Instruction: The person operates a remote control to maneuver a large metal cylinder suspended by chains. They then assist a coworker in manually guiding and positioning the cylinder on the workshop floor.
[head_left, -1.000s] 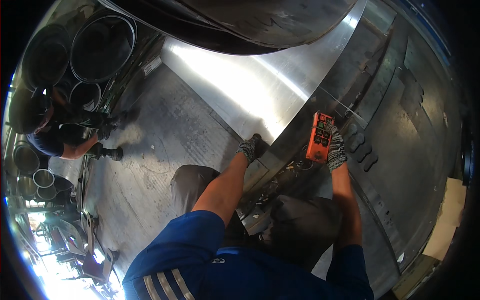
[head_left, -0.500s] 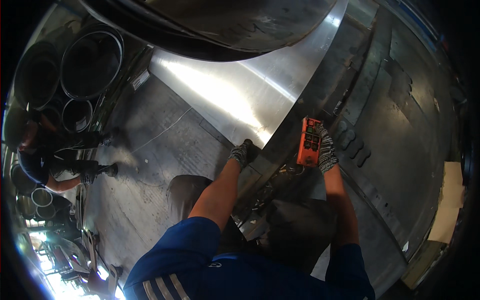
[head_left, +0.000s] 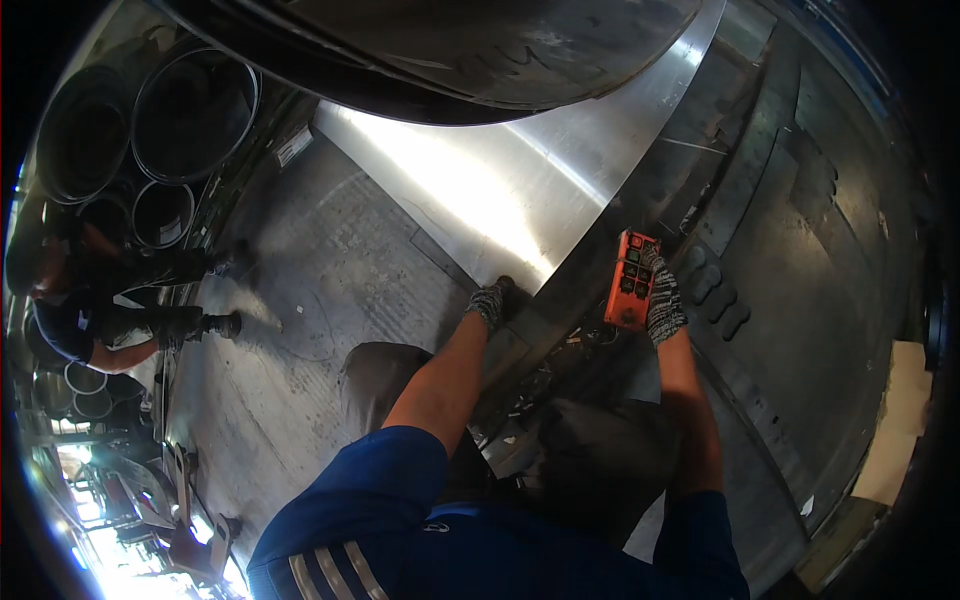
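Note:
My right hand point(head_left: 664, 303), in a black-and-white knit glove, holds an orange remote control point(head_left: 631, 285) with dark push buttons. Its thumb rests by the upper buttons. At the near corner of a long shiny metal sheet point(head_left: 480, 215) is my left hand point(head_left: 487, 302), gloved the same way, its fingers curled against the corner. What lies under those fingertips is dark and partly hidden. The sheet narrows toward me, and its far part passes beneath a large dark curved metal piece point(head_left: 480, 50).
A co-worker point(head_left: 75, 320) bends down at the left beside large metal rings point(head_left: 195, 115). Dark steel plates point(head_left: 300, 290) lie under and around me. Small debris point(head_left: 540, 380) fills a gap between my knees. Flat cut pieces point(head_left: 715, 285) and brown cardboard point(head_left: 893, 425) lie at the right.
The view has shifted slightly, so most things sit a little further right. The remote control tilts a bit more. Both hands keep their places at the sheet corner and on the remote.

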